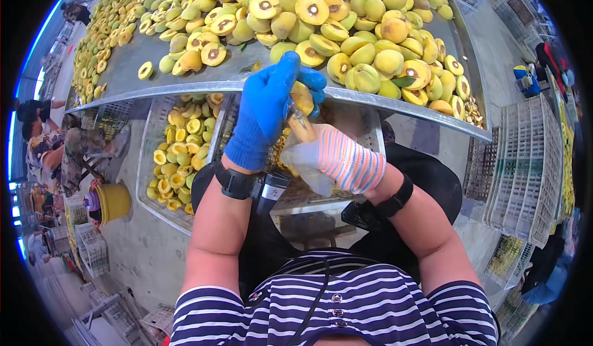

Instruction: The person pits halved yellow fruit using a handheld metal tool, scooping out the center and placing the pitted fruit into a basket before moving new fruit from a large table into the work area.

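Note:
My left hand (264, 102), in a blue glove, is closed around a yellow peach half (302, 98) just over the near edge of the metal table. My right hand (324, 158) wears a striped knitted glove with a translucent cover on the fingers. It grips the tan handle of a small hand tool (301, 127), which points up at the peach half. The tool's working end is hidden by the fruit and the blue glove. Beyond both hands lies a heap of halved peaches (312, 9), many with brown stones in them.
The metal table's raised rim (395, 103) crosses in front of me. Below left, a crate (147, 161) holds hollowed peach halves (179, 154). Stacked plastic crates (519, 167) stand at right. A yellow bucket (113, 202) and a seated person (49, 139) are at left.

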`<state>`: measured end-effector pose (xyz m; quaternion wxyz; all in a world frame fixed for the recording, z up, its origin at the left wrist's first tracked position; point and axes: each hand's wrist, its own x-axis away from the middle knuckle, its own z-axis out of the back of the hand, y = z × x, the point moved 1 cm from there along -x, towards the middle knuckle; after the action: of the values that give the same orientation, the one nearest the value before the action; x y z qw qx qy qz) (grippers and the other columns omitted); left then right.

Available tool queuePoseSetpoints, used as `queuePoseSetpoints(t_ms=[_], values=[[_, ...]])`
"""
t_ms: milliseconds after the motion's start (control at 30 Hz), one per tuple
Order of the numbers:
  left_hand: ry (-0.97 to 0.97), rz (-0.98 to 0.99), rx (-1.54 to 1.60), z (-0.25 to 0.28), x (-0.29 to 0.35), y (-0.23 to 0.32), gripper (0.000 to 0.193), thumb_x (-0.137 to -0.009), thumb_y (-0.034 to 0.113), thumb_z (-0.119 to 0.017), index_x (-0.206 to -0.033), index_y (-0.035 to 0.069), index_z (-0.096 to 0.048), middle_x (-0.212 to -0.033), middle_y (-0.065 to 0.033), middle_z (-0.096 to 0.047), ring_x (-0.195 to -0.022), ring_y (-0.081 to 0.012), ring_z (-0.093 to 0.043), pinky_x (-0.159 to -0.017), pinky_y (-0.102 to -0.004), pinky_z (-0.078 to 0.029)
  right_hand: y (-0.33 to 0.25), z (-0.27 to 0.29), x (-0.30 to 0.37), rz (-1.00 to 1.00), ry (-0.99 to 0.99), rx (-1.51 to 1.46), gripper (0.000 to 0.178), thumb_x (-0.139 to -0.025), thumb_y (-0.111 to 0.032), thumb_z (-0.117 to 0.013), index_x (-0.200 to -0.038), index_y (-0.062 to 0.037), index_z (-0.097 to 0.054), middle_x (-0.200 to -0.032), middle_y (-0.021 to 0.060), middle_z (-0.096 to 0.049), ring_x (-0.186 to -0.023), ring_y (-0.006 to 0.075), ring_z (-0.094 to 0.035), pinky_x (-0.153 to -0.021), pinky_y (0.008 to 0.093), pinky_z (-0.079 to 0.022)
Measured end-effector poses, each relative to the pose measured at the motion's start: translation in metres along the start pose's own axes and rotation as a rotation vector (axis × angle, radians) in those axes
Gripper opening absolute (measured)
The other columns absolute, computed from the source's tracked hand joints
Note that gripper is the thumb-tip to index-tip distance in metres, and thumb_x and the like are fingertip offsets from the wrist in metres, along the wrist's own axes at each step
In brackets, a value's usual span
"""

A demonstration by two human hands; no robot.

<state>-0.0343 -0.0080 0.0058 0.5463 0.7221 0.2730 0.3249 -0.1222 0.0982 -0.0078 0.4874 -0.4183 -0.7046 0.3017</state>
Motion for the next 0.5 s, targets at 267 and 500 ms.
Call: queuePoseSetpoints(t_ms=[267, 500], values=[[-0.167, -0.058, 0.325, 0.009, 0.004, -0.016, 0.058, -0.098, 0.049, -0.04, -0.097, -0.004, -0.066, -0.084, -0.017, -0.067, -0.069, -0.0254, -0.065, -0.062, -0.0362, -0.055, 0.002, 0.0, 0.005, -0.018, -0.114, 0.141, 0.016, -0.081, -0.021, -0.071, -0.083, -0.0069, -0.065, -0.064, 0.0004, -0.058, -0.056, 0.009, -0.052, -0.05, 0.0257, -0.039], [-0.306, 0.008, 0.669, 0.033, 0.007, -0.028, 0.06, -0.097, 0.051, -0.04, -0.116, -0.003, -0.057, -0.102, -0.0227, -0.065, -0.085, -0.0332, -0.067, -0.076, -0.0414, -0.057, -0.001, 0.025, 0.03, -0.149, -0.283, 0.159, 0.021, -0.083, -0.026, -0.066, -0.093, -0.0077, -0.063, -0.081, -0.004, -0.06, -0.073, 0.006, -0.056, -0.065, 0.0229, -0.046]])
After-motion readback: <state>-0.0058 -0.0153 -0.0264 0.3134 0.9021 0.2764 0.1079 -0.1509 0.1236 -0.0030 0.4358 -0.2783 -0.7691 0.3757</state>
